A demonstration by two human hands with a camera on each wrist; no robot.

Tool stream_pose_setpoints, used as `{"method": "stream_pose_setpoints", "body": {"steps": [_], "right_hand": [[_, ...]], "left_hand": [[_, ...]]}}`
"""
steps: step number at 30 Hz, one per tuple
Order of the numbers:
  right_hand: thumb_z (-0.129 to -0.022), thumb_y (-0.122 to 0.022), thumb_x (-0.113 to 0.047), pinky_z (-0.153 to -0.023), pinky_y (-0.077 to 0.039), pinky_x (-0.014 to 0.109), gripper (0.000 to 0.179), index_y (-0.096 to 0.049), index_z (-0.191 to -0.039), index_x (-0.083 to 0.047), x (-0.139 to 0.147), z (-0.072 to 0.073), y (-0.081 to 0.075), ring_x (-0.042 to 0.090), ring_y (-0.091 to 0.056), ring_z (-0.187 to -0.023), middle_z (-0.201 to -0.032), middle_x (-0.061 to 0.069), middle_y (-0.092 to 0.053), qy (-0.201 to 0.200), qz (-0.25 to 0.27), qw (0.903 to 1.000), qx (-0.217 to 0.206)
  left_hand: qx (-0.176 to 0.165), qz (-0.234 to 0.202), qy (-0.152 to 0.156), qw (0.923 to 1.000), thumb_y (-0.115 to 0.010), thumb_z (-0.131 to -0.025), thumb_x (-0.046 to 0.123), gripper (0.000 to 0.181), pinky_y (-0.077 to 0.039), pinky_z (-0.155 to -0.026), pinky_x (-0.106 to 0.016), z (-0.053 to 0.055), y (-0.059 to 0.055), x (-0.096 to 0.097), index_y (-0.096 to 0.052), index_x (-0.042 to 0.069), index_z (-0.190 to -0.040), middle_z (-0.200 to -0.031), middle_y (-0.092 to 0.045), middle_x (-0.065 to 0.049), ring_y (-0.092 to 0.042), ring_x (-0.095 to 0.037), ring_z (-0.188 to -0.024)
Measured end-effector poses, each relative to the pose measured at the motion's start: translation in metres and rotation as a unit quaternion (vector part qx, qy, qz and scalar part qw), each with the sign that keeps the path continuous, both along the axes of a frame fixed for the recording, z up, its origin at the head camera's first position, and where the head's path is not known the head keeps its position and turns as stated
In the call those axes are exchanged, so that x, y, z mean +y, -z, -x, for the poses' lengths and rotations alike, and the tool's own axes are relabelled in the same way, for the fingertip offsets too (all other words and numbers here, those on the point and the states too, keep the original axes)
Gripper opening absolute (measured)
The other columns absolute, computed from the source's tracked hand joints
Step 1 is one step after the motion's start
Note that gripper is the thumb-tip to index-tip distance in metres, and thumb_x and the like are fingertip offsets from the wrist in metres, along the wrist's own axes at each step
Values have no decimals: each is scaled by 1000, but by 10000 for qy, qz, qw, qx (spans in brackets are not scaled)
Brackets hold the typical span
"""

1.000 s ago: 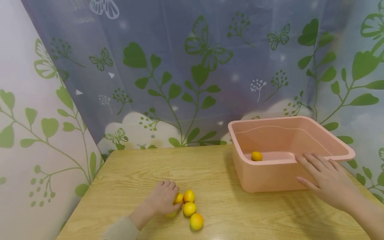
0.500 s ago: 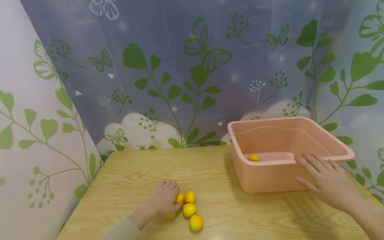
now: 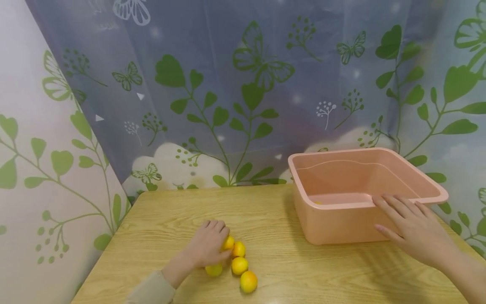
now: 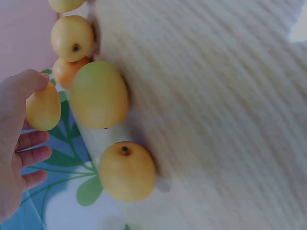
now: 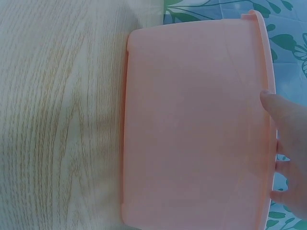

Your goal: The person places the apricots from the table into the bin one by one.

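Note:
My left hand (image 3: 208, 244) is low over the table, pinching a small yellow-orange fruit (image 4: 44, 111) between thumb and fingers. Part of that fruit is hidden behind the hand in the head view. Close by lie several more, among them a greenish-yellow fruit (image 3: 214, 270) under the wrist side and an orange-tinged fruit (image 3: 249, 282) nearest the front. On the right, a pink plastic basin (image 3: 341, 223) stands on the table. My right hand (image 3: 417, 230) holds its near rim, fingers over the edge and thumb outside. Inside, only a sliver of a yellow fruit (image 3: 318, 203) shows above the near rim.
The wooden table (image 3: 182, 211) reaches back to a patterned curtain (image 3: 212, 105) with leaves and butterflies. More of this cloth hangs at the left and right sides. The basin's walls rise well above the tabletop.
The fruit inside the basin has rolled toward the near wall and is nearly hidden. My left hand has shifted slightly away from me with its fruit, uncovering the greenish one. The right hand stays put.

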State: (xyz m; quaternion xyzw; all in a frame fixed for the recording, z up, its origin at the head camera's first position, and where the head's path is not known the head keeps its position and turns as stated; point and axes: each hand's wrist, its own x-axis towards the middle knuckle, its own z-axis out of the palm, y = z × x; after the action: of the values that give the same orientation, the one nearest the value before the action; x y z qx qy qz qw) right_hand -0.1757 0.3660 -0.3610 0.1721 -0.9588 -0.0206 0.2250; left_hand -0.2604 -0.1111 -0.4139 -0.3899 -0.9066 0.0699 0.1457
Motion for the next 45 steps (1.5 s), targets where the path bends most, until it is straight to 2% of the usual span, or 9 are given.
{"method": "stream_pose_setpoints", "body": {"steps": [7,12,17,23,36,45], "right_hand": [[-91,-55,-40,-107,0,54,75,-14,-150,-18,0,0,-1,44,-33,-124,-138,24,-38,12,-15,10000,-73],[-90,-56,-40,-107,1,54,75,-16,-149,-17,0,-1,-1,44,-33,-124,-137,24,-38,-9,13,10000,-13],[-90,-57,-39,-108,1,52,73,-21,-148,-15,0,-1,-2,44,-35,-122,-136,24,-40,-29,31,10000,40],[-91,-55,-40,-108,5,50,74,-15,-150,-17,0,-1,-1,44,-31,-125,-139,24,-37,13,24,10000,-61],[-91,-56,-39,-109,4,49,75,-14,-150,-19,1,-1,-2,43,-32,-126,-139,22,-38,8,68,10000,-5],[-90,-56,-39,-108,1,51,73,-19,-149,-17,0,-2,-2,42,-32,-125,-138,22,-38,16,67,10000,-40]], "left_hand": [[544,-85,198,9983,-61,-81,48,42,-40,-81,-37,3,-13,7,-56,10,-97,-90,-47,-3,-47,-21,-85],[727,1,255,9970,-61,-81,49,41,-40,-82,-37,5,-22,14,-55,10,-96,-90,-46,-3,-47,-21,-86],[894,-103,405,9951,-63,-80,49,41,-40,-83,-37,5,-27,19,-55,11,-96,-91,-47,-2,-47,-20,-86],[1233,-200,660,9900,-66,-78,49,43,-41,-80,-35,7,-32,26,-55,12,-95,-89,-47,-2,-48,-20,-84],[1424,-562,924,9839,-68,-76,47,41,-41,-81,-36,14,-48,47,-57,12,-93,-89,-50,-2,-50,-21,-82],[1545,-874,1151,9774,-69,-75,47,41,-42,-77,-35,21,-68,65,-55,12,-90,-88,-50,-3,-50,-21,-83]]}}
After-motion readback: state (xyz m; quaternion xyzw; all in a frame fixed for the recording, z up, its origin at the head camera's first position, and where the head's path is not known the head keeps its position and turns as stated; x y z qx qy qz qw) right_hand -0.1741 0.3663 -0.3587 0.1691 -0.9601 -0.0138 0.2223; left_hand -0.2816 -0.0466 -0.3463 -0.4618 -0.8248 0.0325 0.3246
